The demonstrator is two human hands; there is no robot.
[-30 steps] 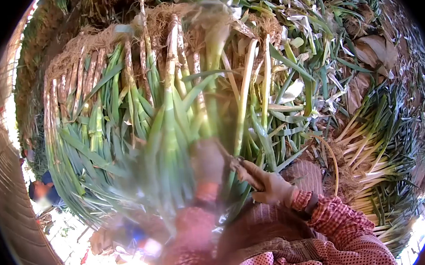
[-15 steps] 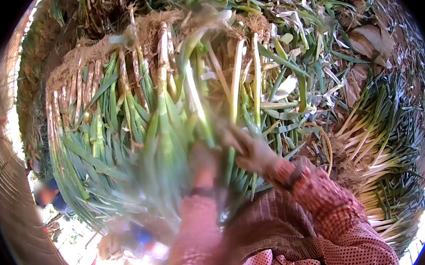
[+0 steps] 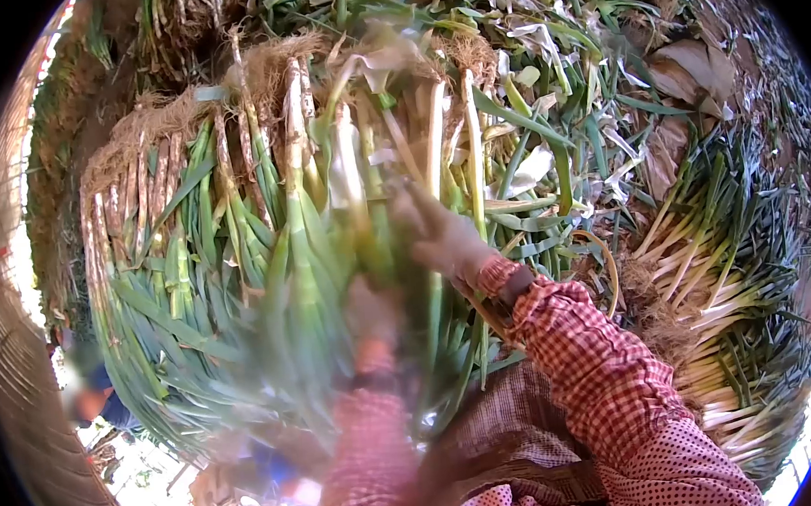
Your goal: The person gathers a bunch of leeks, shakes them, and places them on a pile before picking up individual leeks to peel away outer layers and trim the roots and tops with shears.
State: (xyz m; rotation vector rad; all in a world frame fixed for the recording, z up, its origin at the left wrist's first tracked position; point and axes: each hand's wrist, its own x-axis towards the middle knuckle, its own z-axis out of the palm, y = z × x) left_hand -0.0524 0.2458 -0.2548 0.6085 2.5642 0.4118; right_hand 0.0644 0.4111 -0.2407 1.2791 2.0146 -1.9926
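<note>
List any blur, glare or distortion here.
Head view: left hand and nearby leaves are blurred; head view: right sleeve is fairly crisp; head view: ground at lower left glares white; head view: black corners frame a rounded, fisheye-like image.

Smeared Detail, Clipped Edges

On my feed the left grip [image 3: 372, 314] is a smear; I can't make out its fingers. The right grip [image 3: 450, 238] blurs at the fingertips, and the lower stalk [image 3: 350, 163] dissolves into haze. A brown strip [image 3: 488, 313], partly hidden by the right sleeve [image 3: 593, 357], I can't identify. The bottom edge cuts the left sleeve [image 3: 369, 472].
</note>
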